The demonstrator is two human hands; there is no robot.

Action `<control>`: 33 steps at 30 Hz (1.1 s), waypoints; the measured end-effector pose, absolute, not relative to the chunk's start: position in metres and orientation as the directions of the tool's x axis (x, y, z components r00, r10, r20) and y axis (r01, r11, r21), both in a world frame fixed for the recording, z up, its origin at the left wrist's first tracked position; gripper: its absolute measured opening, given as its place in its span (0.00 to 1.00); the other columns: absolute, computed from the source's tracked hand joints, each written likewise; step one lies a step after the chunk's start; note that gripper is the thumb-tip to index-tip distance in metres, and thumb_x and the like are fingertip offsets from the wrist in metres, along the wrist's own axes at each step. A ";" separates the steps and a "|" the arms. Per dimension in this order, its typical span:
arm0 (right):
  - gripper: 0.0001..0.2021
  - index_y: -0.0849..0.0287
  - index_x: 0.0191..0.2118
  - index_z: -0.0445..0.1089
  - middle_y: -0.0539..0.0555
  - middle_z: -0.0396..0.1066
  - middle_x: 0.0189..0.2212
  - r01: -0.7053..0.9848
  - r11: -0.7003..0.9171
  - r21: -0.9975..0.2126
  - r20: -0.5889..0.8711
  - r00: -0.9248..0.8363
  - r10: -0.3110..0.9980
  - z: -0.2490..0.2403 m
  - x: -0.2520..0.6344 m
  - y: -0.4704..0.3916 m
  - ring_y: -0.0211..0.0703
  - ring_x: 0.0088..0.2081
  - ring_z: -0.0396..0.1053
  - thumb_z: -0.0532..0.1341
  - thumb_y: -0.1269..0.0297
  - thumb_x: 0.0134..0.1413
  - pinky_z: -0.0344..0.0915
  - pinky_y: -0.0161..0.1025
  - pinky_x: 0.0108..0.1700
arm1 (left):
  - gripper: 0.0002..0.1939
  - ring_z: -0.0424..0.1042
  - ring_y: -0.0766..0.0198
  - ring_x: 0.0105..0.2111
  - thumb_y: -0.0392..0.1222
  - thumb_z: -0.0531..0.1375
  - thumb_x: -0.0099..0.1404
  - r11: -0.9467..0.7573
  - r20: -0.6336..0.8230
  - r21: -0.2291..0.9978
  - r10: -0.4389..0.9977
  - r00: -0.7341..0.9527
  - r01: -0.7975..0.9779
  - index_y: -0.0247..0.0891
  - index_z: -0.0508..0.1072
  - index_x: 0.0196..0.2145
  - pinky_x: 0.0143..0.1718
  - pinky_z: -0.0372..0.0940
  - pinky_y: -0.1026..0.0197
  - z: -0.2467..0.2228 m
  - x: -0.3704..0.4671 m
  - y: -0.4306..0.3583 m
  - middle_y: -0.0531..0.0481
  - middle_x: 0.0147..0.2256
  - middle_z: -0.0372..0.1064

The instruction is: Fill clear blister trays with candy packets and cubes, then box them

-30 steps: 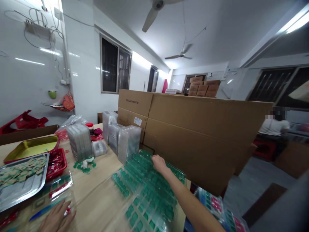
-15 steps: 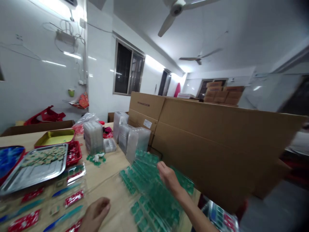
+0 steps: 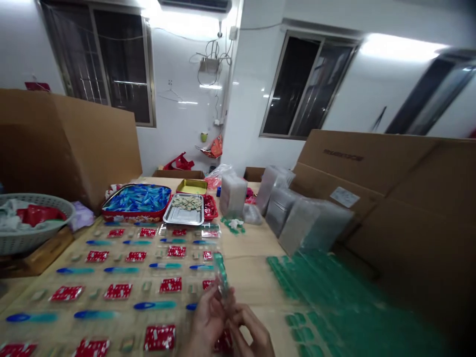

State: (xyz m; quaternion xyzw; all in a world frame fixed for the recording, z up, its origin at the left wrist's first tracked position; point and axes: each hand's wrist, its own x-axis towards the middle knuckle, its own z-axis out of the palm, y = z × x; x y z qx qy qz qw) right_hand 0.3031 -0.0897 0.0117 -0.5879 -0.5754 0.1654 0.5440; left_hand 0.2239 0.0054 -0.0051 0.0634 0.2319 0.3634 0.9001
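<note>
Left hand and right hand both grip the clear green pack, tilted upright over the tabletop beside the red packets; looks like a two-handed handling step, next move likely needs a steady pinch.

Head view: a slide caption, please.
Left hand and right hand meet at a clear green piece near red packets.
</note>
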 end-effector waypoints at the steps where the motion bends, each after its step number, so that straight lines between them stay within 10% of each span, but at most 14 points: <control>1: 0.04 0.53 0.29 0.70 0.55 0.74 0.34 0.471 0.246 -0.847 0.403 0.268 0.875 0.012 0.302 -0.088 0.47 0.37 0.72 0.58 0.66 0.51 0.70 0.38 0.37 | 0.06 0.74 0.64 0.30 0.34 0.65 0.51 0.689 -0.395 0.316 0.721 0.570 -0.652 0.37 0.72 0.29 0.34 0.67 0.63 -0.006 0.214 0.010 0.51 0.28 0.75; 10: 0.21 0.58 0.38 0.70 0.59 0.74 0.39 -0.355 0.024 -0.934 -0.165 0.491 0.855 0.049 0.336 -0.041 0.50 0.36 0.74 0.64 0.46 0.43 0.70 0.42 0.35 | 0.12 0.73 0.64 0.22 0.37 0.65 0.48 0.421 -0.362 0.846 0.904 0.226 -0.327 0.37 0.66 0.30 0.27 0.68 0.62 0.003 0.167 0.076 0.53 0.24 0.70; 19: 0.15 0.58 0.25 0.61 0.46 0.65 0.17 -0.012 -0.113 -0.994 -0.100 0.561 0.822 0.007 0.371 0.070 0.37 0.19 0.66 0.66 0.57 0.31 0.64 0.35 0.23 | 0.04 0.68 0.64 0.20 0.32 0.61 0.49 0.182 -0.208 0.942 0.976 0.063 0.284 0.35 0.69 0.26 0.24 0.62 0.64 0.006 0.203 0.184 0.54 0.18 0.65; 33: 0.05 0.60 0.21 0.67 0.54 0.72 0.25 0.475 -0.370 -0.798 -0.004 0.611 0.792 -0.021 0.403 0.106 0.42 0.32 0.68 0.58 0.71 0.44 0.60 0.34 0.34 | 0.16 0.67 0.51 0.48 0.32 0.53 0.57 -0.341 0.069 0.458 0.934 0.350 0.821 0.31 0.72 0.42 0.48 0.59 0.56 0.005 0.225 0.192 0.35 0.45 0.69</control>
